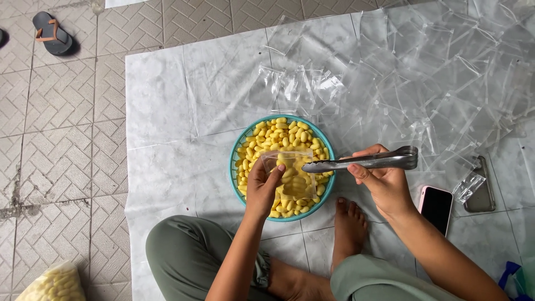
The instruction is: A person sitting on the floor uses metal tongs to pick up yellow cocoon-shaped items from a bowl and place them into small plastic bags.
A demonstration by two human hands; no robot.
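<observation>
Over the basket: your left hand (261, 187) pinches a small clear bag (292, 173), partly filled with yellow pieces, and holds it just above the heap.
Left fingers: closed on the bag's left edge, thumb on its front.
Right hand: your right hand (384, 184) grips metal tongs (362, 162) near their hinge end, with the tips pointing left at the bag's mouth.
Right fingers: wrapped around the tongs; the tong arms lie together, and you cannot tell whether a piece sits between the tips.
Basket: a round teal basket (329, 146) on the floor in front of you, heaped with small yellow oblong pieces (278, 134).
Sheet: a pale plastic sheet (167, 111) spread over the tiled floor (56, 139), carrying the basket.
Empty bags: a wide scatter of clear bags (434, 72) beyond the basket and to your right.
Phones: a pink-edged phone (436, 207) just beside your right wrist, and a dark-cased one (482, 187) further right.
Your legs: crossed in green trousers, one bare foot (350, 226) just below the basket.
Far edges: a sandal (51, 33) at top left, and a filled bag of yellow pieces (53, 283) at bottom left.
</observation>
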